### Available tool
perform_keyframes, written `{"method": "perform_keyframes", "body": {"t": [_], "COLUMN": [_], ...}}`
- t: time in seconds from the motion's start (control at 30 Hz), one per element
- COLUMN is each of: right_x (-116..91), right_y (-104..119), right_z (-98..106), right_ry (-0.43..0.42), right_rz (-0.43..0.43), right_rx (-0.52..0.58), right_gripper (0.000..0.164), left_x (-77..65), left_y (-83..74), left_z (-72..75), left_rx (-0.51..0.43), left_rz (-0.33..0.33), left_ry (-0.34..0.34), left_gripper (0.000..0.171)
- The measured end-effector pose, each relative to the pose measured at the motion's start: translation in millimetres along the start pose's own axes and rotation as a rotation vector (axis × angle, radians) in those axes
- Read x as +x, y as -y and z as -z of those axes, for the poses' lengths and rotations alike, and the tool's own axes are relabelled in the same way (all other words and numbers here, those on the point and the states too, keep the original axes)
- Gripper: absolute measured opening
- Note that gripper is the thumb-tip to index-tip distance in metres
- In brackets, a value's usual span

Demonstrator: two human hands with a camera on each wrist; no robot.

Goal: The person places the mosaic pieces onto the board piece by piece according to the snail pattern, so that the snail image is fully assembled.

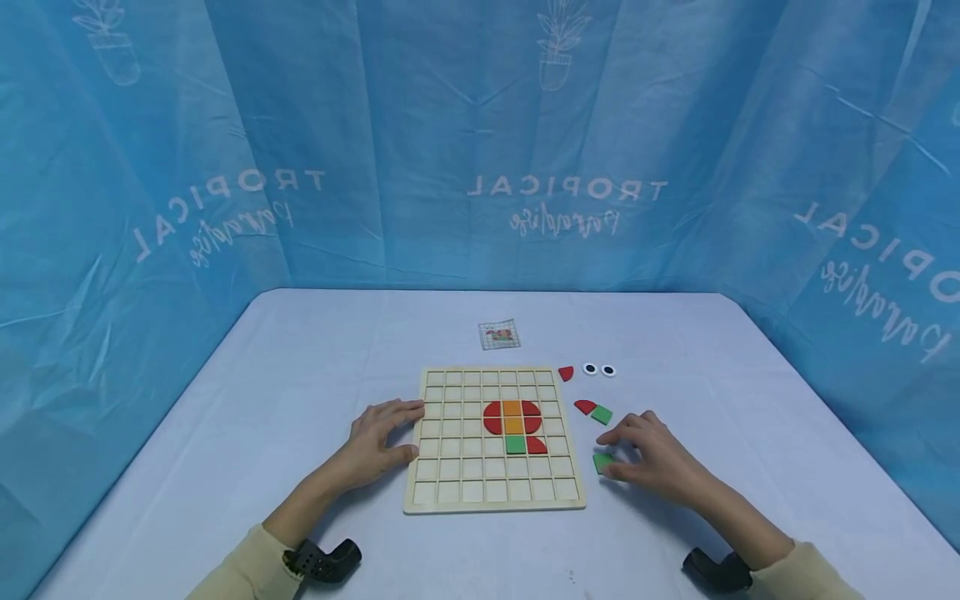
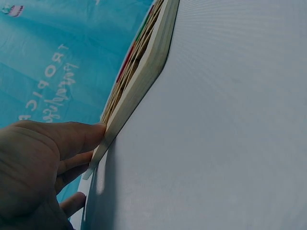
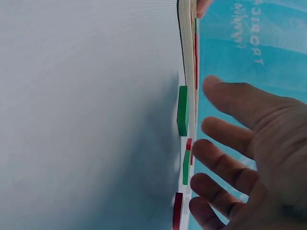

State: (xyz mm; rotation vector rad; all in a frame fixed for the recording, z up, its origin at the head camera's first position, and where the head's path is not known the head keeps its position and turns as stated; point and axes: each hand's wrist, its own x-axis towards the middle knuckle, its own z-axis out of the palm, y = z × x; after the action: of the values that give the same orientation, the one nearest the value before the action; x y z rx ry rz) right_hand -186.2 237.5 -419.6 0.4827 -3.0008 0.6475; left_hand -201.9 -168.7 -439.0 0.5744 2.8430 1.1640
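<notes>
A curtained-off space, whether in a home, lab or office cannot be told; a white-covered table (image 1: 330, 333) spreads under the left fingers (image 1: 396, 410) and right fingers (image 1: 628, 429); blue sheeting (image 1: 420, 100) rises beyond them and to both sides, bearing mirrored TROPICAL Paradise lettering (image 1: 572, 187) and potted-plant prints (image 1: 555, 68); black wrist cameras (image 1: 322, 563), worn behind the fingers, mark a spot rigged for recording.

Tabletop (image 1: 300, 350), white: one pale gridded board (image 1: 450, 471). Beyond its far edge, one picture card (image 1: 498, 334). Right of the board: two eye discs (image 1: 608, 371), side by side; one red quarter-round (image 1: 566, 373) near the far corner; another red quarter-round (image 1: 585, 407) beside one green square (image 1: 602, 415); nearer, a second green square (image 1: 602, 462).
</notes>
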Motion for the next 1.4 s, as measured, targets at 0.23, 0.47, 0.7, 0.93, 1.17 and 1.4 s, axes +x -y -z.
{"method": "perform_keyframes", "body": {"t": [0.23, 0.47, 0.7, 0.93, 1.17, 1.4], "right_x": [-1, -2, -1, 1, 12, 30], "right_y": [-6, -8, -10, -4, 18, 54], "right_z": [-5, -6, -8, -4, -7, -17], "right_ry": [0.007, -0.009, -0.016, -0.023, -0.047, -0.062], "right_rz": [-0.005, 0.007, 0.011, 0.023, 0.069, 0.094], "right_rx": [-0.025, -0.04, -0.023, -0.018, 0.022, 0.028], "right_gripper": [0.029, 0.027, 0.024, 0.024, 0.025, 0.027], "left_x": [-0.2, -1.1, -2.2, -1.3, -0.8, -0.6], "left_y": [0.6, 0.5, -0.6, -0.9, -0.2, 0.0], "left_z": [-0.9, 1.2, 2.8, 1.9, 1.2, 0.6], "left_rx": [-0.019, -0.012, -0.013, -0.002, -0.004, -0.002], "left_rz": [0.003, -0.016, -0.026, -0.018, -0.02, -0.024], "left_ry": [0.005, 0.006, 0.012, 0.006, 0.003, -0.001], "left_gripper": [0.055, 0.055, 0.054, 0.054, 0.054, 0.054]}}
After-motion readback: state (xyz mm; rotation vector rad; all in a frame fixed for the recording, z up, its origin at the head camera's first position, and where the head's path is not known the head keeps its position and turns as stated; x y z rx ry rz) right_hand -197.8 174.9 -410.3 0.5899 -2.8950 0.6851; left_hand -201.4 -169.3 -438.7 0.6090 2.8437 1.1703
